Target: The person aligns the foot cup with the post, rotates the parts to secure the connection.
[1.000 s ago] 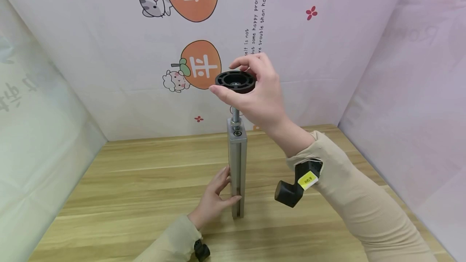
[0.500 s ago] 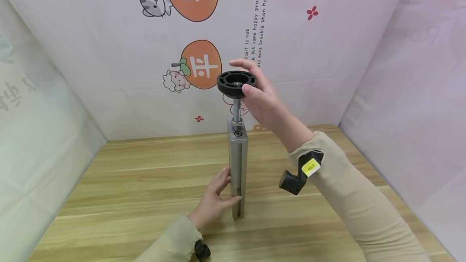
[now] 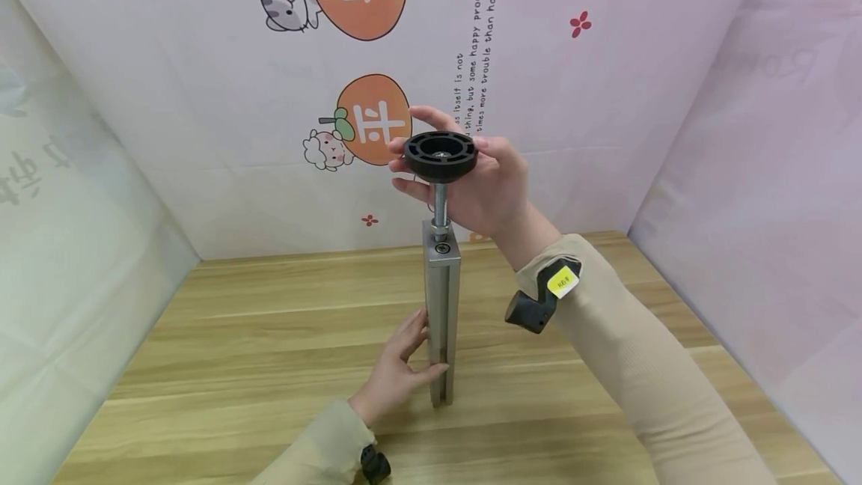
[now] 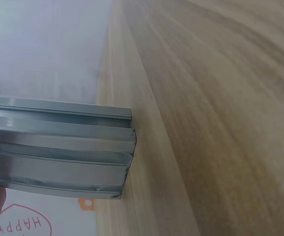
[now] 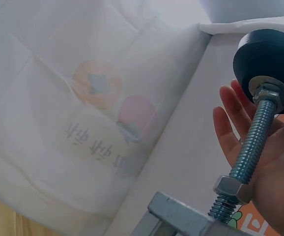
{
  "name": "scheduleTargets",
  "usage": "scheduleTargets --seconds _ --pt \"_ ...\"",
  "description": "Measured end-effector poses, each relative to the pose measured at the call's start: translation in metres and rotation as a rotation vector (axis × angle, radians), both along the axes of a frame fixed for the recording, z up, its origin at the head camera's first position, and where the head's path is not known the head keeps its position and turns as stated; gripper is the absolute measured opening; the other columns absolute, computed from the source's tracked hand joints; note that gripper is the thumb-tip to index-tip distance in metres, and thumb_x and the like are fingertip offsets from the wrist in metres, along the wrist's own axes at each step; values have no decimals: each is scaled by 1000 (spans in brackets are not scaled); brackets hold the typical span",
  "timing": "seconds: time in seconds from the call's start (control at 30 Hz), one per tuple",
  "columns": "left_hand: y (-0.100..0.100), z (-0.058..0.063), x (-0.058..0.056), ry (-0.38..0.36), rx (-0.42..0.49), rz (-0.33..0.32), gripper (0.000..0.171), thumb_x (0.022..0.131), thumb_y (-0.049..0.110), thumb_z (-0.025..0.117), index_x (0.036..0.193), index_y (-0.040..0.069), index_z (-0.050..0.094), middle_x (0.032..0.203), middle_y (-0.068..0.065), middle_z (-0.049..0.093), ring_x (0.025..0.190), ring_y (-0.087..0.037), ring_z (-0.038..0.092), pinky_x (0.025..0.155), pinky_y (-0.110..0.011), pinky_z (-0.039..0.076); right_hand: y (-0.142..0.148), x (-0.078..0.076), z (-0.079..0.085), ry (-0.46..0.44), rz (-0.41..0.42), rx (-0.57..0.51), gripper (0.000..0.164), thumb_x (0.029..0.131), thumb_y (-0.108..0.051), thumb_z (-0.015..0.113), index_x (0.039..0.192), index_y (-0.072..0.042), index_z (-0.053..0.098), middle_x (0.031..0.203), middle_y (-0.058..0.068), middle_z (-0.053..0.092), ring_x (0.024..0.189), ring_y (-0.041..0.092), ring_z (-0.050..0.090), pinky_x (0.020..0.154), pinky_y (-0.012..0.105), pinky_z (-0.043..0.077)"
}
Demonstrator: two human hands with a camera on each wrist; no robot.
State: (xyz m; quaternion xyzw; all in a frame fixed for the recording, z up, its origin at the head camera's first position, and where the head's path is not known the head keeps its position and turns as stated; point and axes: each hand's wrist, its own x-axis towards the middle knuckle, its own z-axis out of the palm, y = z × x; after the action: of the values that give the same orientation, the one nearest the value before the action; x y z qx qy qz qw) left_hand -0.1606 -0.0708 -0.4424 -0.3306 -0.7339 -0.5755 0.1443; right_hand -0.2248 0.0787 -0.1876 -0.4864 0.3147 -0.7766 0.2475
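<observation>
A grey slotted aluminium profile [image 3: 441, 320] stands upright with its lower end at the wooden table. My left hand [image 3: 393, 374] holds it low down, thumb across the near side and fingers at the left. From its capped top rises a threaded rod [image 3: 440, 204] with a hex nut [image 5: 233, 189] near the cap. The rod carries a round black levelling foot [image 3: 441, 169], hollow side up. My right hand [image 3: 494, 185] is behind and right of the foot, thumb by its right rim, fingers loosely extended past its left side. Whether the thumb touches the rim is unclear.
The wood-grain table [image 3: 269, 343] is enclosed by white cloth walls, with a printed back wall [image 3: 525, 73] close behind the profile. A black wrist camera [image 3: 532, 309] hangs below the right cuff, another [image 3: 374, 464] at the left.
The right hand's thumb has swung from the foot's near left edge round to its right side, and the fingers now reach out behind it. The left hand and profile stay put.
</observation>
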Motion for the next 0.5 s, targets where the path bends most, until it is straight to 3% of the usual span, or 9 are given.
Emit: scheduleTargets --seconds 0.2,0.5 --pt "0 1 0 -8 5 0 92 76 -10 72 150 18 25 144 -28 32 129 3 32 105 -25 41 -1 0 3 -22 144 -65 54 77 -22 56 129 -17 43 119 14 46 111 27 50 102 34 43" --pt "0 1 0 6 10 0 93 75 -10 72 150 20 25 143 -28 34 130 3 33 105 -25 41 -3 1 3 -96 122 -107 50 70 -15 59 120 -13 52 112 14 46 106 26 49 100 29 45"
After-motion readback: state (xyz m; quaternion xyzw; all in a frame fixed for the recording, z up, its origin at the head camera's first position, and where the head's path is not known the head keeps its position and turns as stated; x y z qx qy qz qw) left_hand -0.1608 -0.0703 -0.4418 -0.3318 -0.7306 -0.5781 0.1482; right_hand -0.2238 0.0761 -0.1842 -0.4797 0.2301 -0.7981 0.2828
